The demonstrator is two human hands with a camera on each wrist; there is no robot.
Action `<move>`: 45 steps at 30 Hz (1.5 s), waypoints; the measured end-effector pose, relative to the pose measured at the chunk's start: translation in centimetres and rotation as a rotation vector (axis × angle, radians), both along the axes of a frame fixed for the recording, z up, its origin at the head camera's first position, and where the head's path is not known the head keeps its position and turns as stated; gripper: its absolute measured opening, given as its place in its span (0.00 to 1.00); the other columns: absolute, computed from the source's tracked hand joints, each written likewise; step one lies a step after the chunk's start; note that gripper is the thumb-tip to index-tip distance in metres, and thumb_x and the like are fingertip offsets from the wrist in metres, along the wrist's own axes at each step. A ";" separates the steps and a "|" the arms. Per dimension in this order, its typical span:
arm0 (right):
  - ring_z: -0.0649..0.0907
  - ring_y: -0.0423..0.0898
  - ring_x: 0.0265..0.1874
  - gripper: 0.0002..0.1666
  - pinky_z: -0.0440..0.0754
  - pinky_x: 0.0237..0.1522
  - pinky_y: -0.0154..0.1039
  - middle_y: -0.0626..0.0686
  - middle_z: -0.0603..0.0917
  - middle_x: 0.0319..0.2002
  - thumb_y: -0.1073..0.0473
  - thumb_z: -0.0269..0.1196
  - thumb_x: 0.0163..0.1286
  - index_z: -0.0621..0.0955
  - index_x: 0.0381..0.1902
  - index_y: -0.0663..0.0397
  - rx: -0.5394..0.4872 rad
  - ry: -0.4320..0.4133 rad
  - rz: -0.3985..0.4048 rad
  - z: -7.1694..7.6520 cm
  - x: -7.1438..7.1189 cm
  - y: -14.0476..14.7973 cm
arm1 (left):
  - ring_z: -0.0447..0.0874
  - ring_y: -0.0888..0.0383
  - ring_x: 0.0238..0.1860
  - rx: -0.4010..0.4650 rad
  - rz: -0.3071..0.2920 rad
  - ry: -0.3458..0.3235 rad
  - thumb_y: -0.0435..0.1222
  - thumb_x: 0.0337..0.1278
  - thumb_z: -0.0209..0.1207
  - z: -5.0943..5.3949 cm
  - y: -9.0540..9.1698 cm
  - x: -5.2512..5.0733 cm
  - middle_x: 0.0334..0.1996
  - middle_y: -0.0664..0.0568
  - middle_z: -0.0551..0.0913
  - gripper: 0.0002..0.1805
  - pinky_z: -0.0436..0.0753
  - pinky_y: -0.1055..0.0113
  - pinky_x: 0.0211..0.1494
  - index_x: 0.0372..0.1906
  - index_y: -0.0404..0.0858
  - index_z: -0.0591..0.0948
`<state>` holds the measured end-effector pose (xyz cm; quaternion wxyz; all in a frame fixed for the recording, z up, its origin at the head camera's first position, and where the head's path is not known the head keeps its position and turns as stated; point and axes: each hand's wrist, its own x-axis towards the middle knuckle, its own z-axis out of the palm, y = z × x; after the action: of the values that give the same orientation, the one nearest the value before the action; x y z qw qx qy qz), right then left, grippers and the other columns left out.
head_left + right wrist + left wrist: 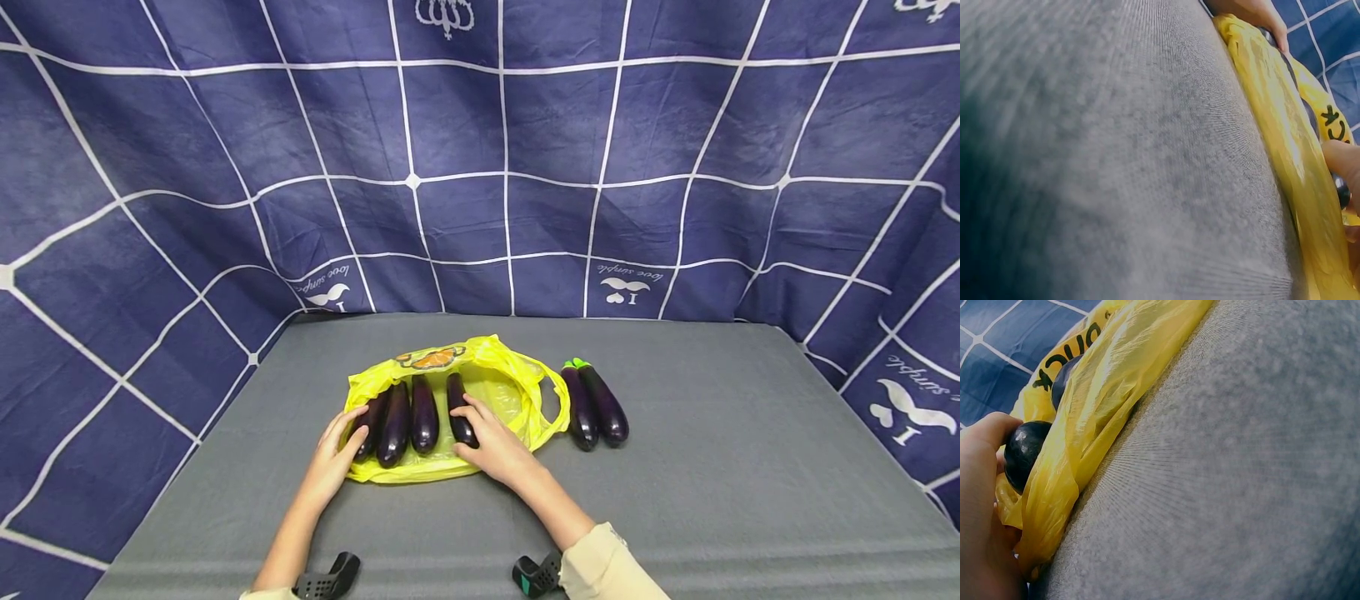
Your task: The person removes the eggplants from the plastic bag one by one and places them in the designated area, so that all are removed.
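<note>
“Four eggplants (394, 425) lie in the yellow bag (487, 352), then?”

“Yes: three close together at the left and one apart at the right, rounded ends toward the near rim. The bag sits left of the middle on the grey table (712, 467).”

“And the hands?”

“The left hand (330, 454) curls round the leftmost eggplant (375, 415), and the right hand (498, 446) holds the rightmost bagged eggplant (462, 429) between thumb and fingers. How hard either one squeezes does not show.”

“What could go wrong?”

“The bag's near wall is thin and slack, so an eggplant pulled to the near side could snag on it and drag the plastic along. Glossy skin might also slip from a loose grip, and the right one could roll into the gap beside the third eggplant (424, 415).”

“Any trouble outside the bag?”

“Two loose eggplants (606, 408) lie side by side at the right, just beside the handle loop (561, 385); whether they touch it is hard to tell. A shove of the bag to the right could set them rolling, and a finger hooked in that loop could collapse the mouth.”
</note>
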<state>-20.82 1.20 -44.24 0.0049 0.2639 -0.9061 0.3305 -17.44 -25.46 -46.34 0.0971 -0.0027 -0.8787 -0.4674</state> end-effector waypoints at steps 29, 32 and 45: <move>0.72 0.53 0.60 0.26 0.72 0.56 0.50 0.53 0.65 0.65 0.53 0.61 0.59 0.71 0.56 0.44 -0.032 0.002 -0.028 2.2 1.0 2.0 | 0.50 0.38 0.68 0.008 -0.007 -0.008 0.46 0.65 0.47 0.1 0.0 0.0 0.67 0.37 0.56 0.24 0.52 0.37 0.64 0.61 0.41 0.68; 0.71 0.53 0.61 0.26 0.72 0.57 0.51 0.52 0.65 0.66 0.54 0.61 0.59 0.71 0.56 0.44 -0.036 -0.001 -0.025 2.5 1.2 2.2 | 0.49 0.37 0.69 0.007 -0.004 -0.014 0.46 0.65 0.47 0.1 0.0 0.0 0.67 0.37 0.55 0.24 0.52 0.37 0.63 0.62 0.41 0.67; 0.72 0.51 0.60 0.25 0.73 0.56 0.49 0.51 0.66 0.65 0.54 0.63 0.57 0.72 0.54 0.43 -0.048 0.063 -0.022 3.5 2.0 3.3 | 0.47 0.37 0.69 0.005 0.001 -0.032 0.47 0.65 0.47 0.1 0.1 0.0 0.68 0.37 0.54 0.24 0.51 0.36 0.63 0.62 0.41 0.67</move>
<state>-18.77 4.46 -40.76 0.0436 0.2639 -0.9002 0.3436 -17.41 -25.41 -46.21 0.0832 0.0057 -0.8790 -0.4694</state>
